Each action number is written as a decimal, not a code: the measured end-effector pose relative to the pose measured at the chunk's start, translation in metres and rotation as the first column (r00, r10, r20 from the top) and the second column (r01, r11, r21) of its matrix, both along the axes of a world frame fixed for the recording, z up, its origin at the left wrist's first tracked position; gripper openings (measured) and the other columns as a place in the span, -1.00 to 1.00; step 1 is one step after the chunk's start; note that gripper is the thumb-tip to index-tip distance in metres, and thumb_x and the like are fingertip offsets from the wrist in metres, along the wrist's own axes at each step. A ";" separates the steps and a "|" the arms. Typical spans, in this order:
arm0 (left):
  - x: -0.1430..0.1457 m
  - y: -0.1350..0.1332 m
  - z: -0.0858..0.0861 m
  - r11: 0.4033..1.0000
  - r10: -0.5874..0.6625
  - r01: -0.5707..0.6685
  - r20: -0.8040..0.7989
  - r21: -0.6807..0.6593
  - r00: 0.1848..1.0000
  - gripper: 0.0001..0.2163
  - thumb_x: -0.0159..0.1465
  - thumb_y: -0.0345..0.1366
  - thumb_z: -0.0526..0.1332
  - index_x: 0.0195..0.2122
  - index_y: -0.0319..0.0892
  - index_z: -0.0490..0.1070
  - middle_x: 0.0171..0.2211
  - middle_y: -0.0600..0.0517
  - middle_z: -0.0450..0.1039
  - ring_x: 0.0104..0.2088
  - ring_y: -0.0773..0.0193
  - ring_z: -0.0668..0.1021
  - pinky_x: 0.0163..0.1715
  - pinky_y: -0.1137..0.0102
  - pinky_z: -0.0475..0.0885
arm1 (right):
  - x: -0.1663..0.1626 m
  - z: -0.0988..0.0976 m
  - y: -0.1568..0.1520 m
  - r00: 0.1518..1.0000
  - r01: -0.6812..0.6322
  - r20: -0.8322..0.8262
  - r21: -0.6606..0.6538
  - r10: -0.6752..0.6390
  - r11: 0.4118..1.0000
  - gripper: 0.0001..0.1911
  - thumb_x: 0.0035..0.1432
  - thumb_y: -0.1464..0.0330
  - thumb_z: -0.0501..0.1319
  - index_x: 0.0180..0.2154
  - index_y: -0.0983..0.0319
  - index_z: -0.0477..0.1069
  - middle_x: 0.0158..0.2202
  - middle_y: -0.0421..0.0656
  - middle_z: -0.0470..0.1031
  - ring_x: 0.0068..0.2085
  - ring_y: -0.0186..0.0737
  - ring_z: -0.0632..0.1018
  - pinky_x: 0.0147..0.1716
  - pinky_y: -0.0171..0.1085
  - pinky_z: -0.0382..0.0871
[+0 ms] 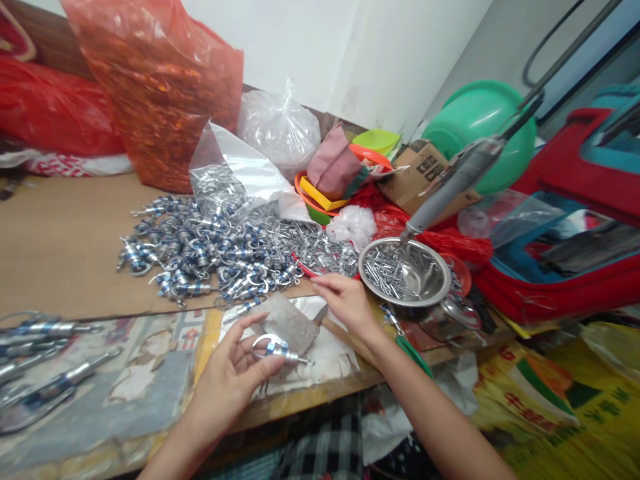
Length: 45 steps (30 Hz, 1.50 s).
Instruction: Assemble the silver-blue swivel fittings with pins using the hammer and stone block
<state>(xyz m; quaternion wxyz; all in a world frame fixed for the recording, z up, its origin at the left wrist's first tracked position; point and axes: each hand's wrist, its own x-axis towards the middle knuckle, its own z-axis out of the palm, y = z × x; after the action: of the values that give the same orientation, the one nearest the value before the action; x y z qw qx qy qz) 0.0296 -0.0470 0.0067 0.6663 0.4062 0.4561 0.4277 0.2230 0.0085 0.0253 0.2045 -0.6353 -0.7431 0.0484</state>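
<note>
My left hand [233, 370] is closed around a small metal hook bolt [277, 348] with a curved hook and a blue ring, held over the front of the bench. My right hand [345, 303] is pinched at the near edge of a red tray [313, 272] of small metal clips [333, 253]; what its fingertips hold, if anything, is too small to name. Between the hands lies a grey metal block [289, 323] on white paper. A wooden handle [347, 341] runs partly under my right wrist. Behind my left hand spreads a heap of similar hook bolts [200, 247].
A steel bowl [440, 293] of thin metal pins stands right of my right hand, with a grey hanging power screwdriver [460, 173] pointing down over it. More hook bolts [55, 380] lie at the left. Large orange bag [165, 100] and green basin [480, 133] stand behind.
</note>
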 end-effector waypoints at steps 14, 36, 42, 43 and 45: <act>-0.007 0.010 0.008 0.987 -0.125 0.124 0.002 -0.098 0.992 -0.61 -0.08 -0.34 0.32 -0.33 -0.09 0.11 -0.50 0.15 0.45 -0.46 0.30 0.53 -0.47 0.45 0.38 | 0.035 -0.030 0.101 0.946 0.143 0.310 -0.132 -0.097 0.981 -0.79 0.11 0.36 0.14 -0.19 0.29 0.37 -0.14 -0.06 0.40 -0.12 -0.15 0.43 -0.16 -0.15 0.30; -0.011 0.016 -0.012 0.992 -0.094 0.105 0.138 -0.077 0.986 -0.59 -0.12 -0.43 0.35 -0.35 -0.10 0.11 -0.51 0.20 0.43 -0.45 0.33 0.53 -0.45 0.46 0.38 | -0.039 -0.003 -0.041 0.823 -0.408 -0.319 0.244 0.471 0.879 -0.83 0.05 0.55 0.10 -0.38 0.27 0.45 -0.45 -0.16 0.51 -0.41 -0.35 0.49 -0.39 -0.38 0.37; -0.011 0.016 -0.014 0.993 -0.101 0.109 0.143 -0.054 0.985 -0.59 -0.10 -0.43 0.33 -0.32 -0.10 0.11 -0.51 0.17 0.45 -0.50 0.38 0.50 -0.51 0.50 0.36 | -0.033 -0.007 -0.039 0.710 -0.684 0.106 0.339 0.697 0.645 -0.79 0.15 0.53 -0.02 -0.31 0.31 0.37 -0.36 -0.09 0.52 -0.27 -0.29 0.51 -0.32 -0.34 0.40; -0.011 0.015 -0.014 0.993 -0.099 0.107 0.140 -0.052 0.985 -0.59 -0.09 -0.43 0.33 -0.31 -0.10 0.11 -0.52 0.18 0.45 -0.51 0.39 0.49 -0.51 0.50 0.36 | -0.032 -0.007 -0.038 0.687 -0.718 0.175 0.317 0.706 0.620 -0.80 0.17 0.52 -0.02 -0.32 0.31 0.37 -0.37 -0.08 0.52 -0.26 -0.30 0.51 -0.32 -0.34 0.39; -0.011 0.015 -0.014 0.993 -0.094 0.101 0.129 -0.053 0.987 -0.59 -0.09 -0.43 0.33 -0.31 -0.10 0.11 -0.53 0.18 0.45 -0.52 0.40 0.48 -0.52 0.51 0.36 | -0.031 -0.004 -0.038 0.656 -0.754 0.288 0.290 0.697 0.590 -0.80 0.19 0.50 -0.03 -0.35 0.30 0.36 -0.39 -0.08 0.51 -0.29 -0.31 0.51 -0.32 -0.34 0.39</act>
<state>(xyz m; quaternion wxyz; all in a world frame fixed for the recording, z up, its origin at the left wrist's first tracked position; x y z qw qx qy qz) 0.0183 -0.0325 -0.0068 0.7257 0.3804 0.4051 0.4057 0.1925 -0.0297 0.0212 0.2329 -0.2247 -0.9439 -0.0652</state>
